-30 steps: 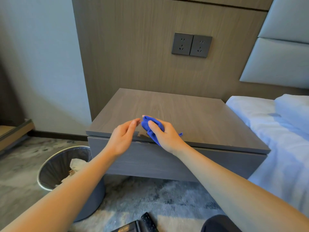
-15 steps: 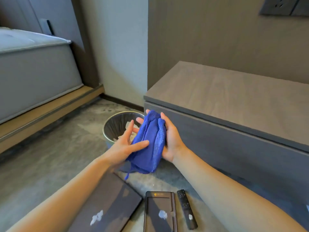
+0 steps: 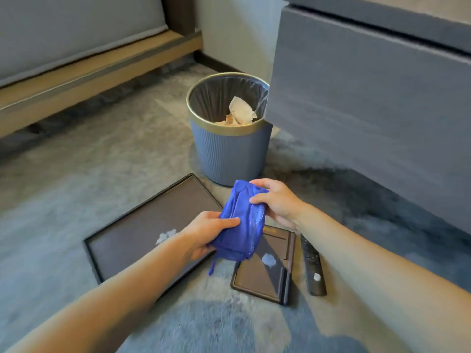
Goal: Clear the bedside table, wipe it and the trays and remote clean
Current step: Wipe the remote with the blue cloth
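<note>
Both your hands are wrapped around the blue cloth [image 3: 240, 220]. Your left hand [image 3: 206, 231] grips its lower end and your right hand [image 3: 276, 201] pinches the top, so you can fold it to a fresh side. The things to clean wait on the floor under it: the big tray [image 3: 132, 230] at 9 o'clock from the cloth, the small tray [image 3: 266, 273] at 5 o'clock, the remote [image 3: 312, 266] just right of that. Each has a white spot, so I think they need wiping next. The bin [image 3: 229, 151] sits at 12 o'clock beside the counter [image 3: 369, 98].
</note>
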